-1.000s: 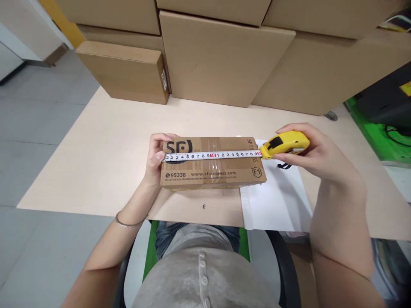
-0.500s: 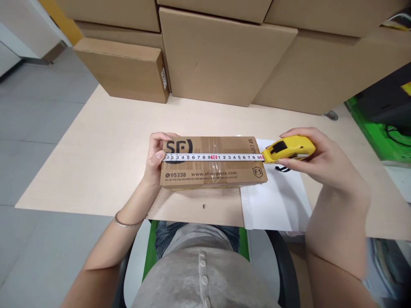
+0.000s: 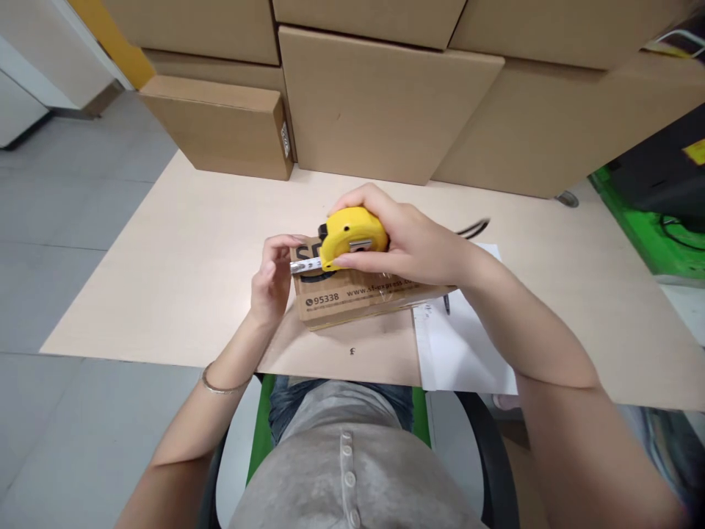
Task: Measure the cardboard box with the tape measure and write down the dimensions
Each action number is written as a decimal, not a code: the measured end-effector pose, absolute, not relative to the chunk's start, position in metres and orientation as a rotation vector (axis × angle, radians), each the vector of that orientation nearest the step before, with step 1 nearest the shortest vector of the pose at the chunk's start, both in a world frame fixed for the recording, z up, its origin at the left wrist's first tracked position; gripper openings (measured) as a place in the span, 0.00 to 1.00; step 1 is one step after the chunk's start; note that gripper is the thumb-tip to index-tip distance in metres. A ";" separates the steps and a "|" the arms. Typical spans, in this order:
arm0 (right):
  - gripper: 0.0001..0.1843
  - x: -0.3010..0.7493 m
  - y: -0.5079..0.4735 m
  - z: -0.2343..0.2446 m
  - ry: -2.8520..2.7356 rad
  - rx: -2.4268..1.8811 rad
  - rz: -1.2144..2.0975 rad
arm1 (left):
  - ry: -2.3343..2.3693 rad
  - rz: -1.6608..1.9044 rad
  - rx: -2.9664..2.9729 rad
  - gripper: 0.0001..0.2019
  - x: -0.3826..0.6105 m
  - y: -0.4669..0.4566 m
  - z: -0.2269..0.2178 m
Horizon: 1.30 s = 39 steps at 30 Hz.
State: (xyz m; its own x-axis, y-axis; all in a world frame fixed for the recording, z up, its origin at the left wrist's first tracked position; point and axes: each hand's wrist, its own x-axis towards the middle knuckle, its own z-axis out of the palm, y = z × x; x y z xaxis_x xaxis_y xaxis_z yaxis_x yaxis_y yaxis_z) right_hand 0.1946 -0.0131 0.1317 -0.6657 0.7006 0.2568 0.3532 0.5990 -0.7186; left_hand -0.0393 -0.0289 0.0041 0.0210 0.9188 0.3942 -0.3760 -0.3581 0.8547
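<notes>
My right hand (image 3: 405, 239) is wrapped round a yellow tape measure (image 3: 358, 231), held above the top of a small brown cardboard box (image 3: 363, 301) with black print. A short length of the metal blade (image 3: 305, 265) sticks out to the left, its end at the box's left edge. My left hand (image 3: 271, 283) is beside that edge, with fingertips at the far left corner and the thumb raised clear of the blade. The box sits slightly turned, its right part hidden under my right hand and forearm. A dark wrist strap (image 3: 474, 228) trails from the tape measure.
Flat cardboard (image 3: 352, 360) and white paper (image 3: 468, 345) lie near the table's front edge. A dark slim object (image 3: 446, 303) rests on the paper. Large cartons (image 3: 380, 110) and a smaller box (image 3: 220, 132) stand along the back. A green and black item (image 3: 650, 206) is at right.
My right hand has moved left with the tape measure, and most of the blade has gone back into the case. My left thumb has come off the blade, and the box has turned slightly.
</notes>
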 end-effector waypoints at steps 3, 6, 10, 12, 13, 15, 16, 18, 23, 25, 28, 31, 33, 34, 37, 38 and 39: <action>0.27 0.191 -0.011 0.134 -2.278 -0.753 0.867 | 0.652 1.605 1.351 0.22 -0.046 -0.040 0.004; 0.29 0.202 -0.014 0.136 -2.135 -0.849 0.840 | 0.737 1.655 1.480 0.16 -0.054 -0.061 0.008; 0.28 0.220 -0.011 0.122 -1.857 -1.006 0.858 | 0.763 1.634 1.735 0.14 -0.063 -0.095 0.020; 0.28 0.223 -0.006 0.108 -1.755 -1.031 0.950 | 0.585 1.498 1.821 0.15 -0.063 -0.103 0.024; 0.29 0.222 -0.003 0.102 -1.718 -1.035 1.005 | 0.525 1.457 1.844 0.14 -0.061 -0.102 0.025; 0.30 0.220 0.002 0.091 -1.668 -1.047 1.100 | 0.568 1.480 1.867 0.14 -0.054 -0.091 0.023; 0.31 0.219 0.004 0.088 -1.651 -1.053 1.126 | 0.720 1.575 1.860 0.16 -0.049 -0.082 0.021; 0.32 0.217 0.005 0.085 -1.638 -1.064 1.140 | 0.945 1.536 1.744 0.29 -0.039 -0.061 0.014; 0.31 0.219 -0.003 0.095 -1.768 -1.037 1.001 | 0.797 1.294 1.455 0.44 -0.018 -0.027 0.005; 0.30 0.217 -0.006 0.102 -1.861 -1.020 0.871 | 0.697 1.235 1.396 0.44 -0.013 -0.023 0.006; 0.30 0.208 -0.008 0.112 -2.002 -1.019 0.704 | 0.618 1.193 1.409 0.42 -0.007 -0.018 0.007; 0.27 0.196 -0.006 0.118 -2.148 -1.002 0.655 | 0.593 1.217 1.449 0.34 -0.003 -0.016 0.006; 0.25 0.191 -0.005 0.120 -2.224 -0.990 0.650 | 0.585 1.234 1.452 0.30 -0.001 -0.015 0.003; 0.24 0.190 -0.005 0.120 -2.248 -0.990 0.643 | 0.575 1.236 1.451 0.30 -0.001 -0.014 0.002; 0.23 0.198 -0.008 0.122 -2.263 -1.016 0.608 | 0.560 1.248 1.476 0.36 -0.004 -0.015 0.000; 0.23 0.205 -0.011 0.122 -2.256 -1.033 0.598 | 0.568 1.261 1.505 0.37 -0.005 -0.015 0.000; 0.23 0.213 -0.013 0.122 -2.239 -1.054 0.591 | 0.578 1.277 1.545 0.36 -0.006 -0.015 0.000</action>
State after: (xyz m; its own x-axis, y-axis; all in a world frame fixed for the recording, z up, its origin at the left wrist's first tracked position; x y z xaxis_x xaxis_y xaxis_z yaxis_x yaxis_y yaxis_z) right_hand 0.2132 -0.0134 0.1216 -0.5129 0.7969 0.3193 0.5356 0.5877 -0.6064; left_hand -0.0058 -0.0153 0.0005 0.3261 0.8391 0.4355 -0.2264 -0.3779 0.8977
